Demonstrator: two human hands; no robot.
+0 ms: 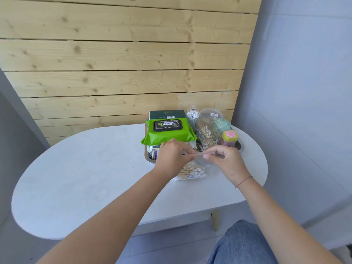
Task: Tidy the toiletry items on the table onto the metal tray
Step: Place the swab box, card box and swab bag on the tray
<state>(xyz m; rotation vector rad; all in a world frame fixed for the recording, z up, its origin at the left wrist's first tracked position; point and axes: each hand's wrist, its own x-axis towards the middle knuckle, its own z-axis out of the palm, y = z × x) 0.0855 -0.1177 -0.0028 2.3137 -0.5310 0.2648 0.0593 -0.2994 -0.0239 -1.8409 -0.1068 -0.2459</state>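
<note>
Both forearms reach forward, converging. The left hand (172,156) and right hand (224,159) sit close together — fingers curled, fingertips pinched, knuckles up. A red string circles the right wrist.

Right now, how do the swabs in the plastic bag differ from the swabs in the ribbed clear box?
The bag is soft, flat and lies on the table in front of the tray; the box is rigid, upright and stands on the tray. The bag's top edge is pinched by the left hand and right hand; the box is untouched. The bag's swabs lie sideways; the box's stand on end. Both hold wooden-stick cotton swabs in clear plastic.
</note>
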